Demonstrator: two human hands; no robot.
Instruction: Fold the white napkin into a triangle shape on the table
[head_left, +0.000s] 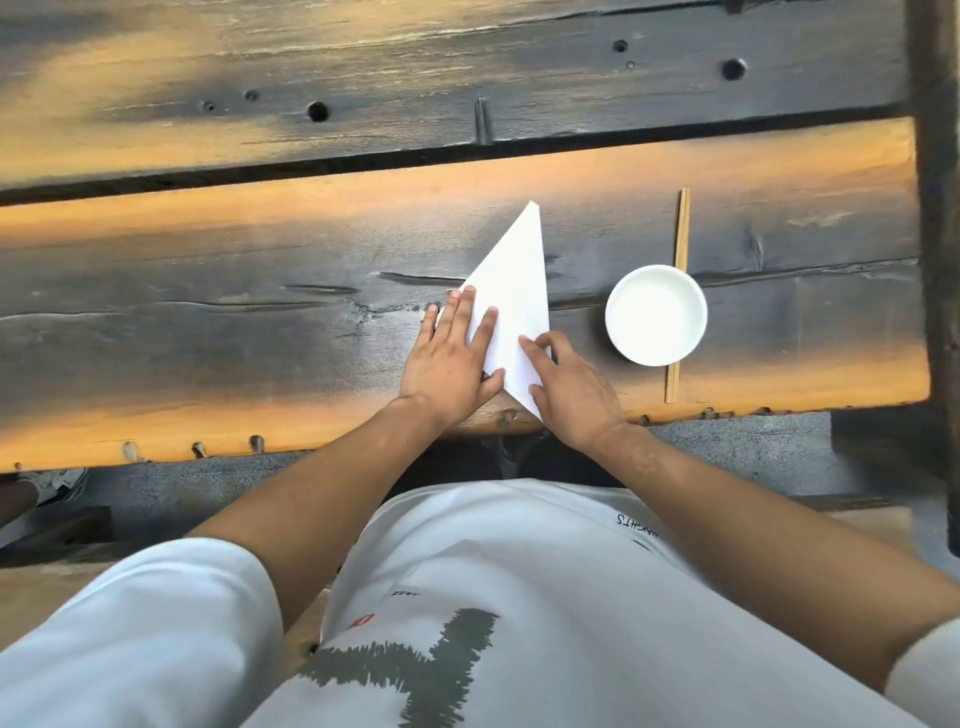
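Two hands: both on the napkin, at the near edge of the desk (208, 322).
Napkin (514, 291): white, folded into a triangle, flat on desk, one point aimed away.
Left hand (447, 358): fingers straight, spread, pressing left side flat.
Right hand (571, 389): fingers slightly bent, pressing near right corner; nothing gripped.
Bowl (655, 314): white, right of napkin, apart.
Chopsticks (679, 249): beside bowl, partly beneath its rim.

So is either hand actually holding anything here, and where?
Nothing is gripped. The left hand presses flat on the napkin's left side; the right hand rests on its near corner.
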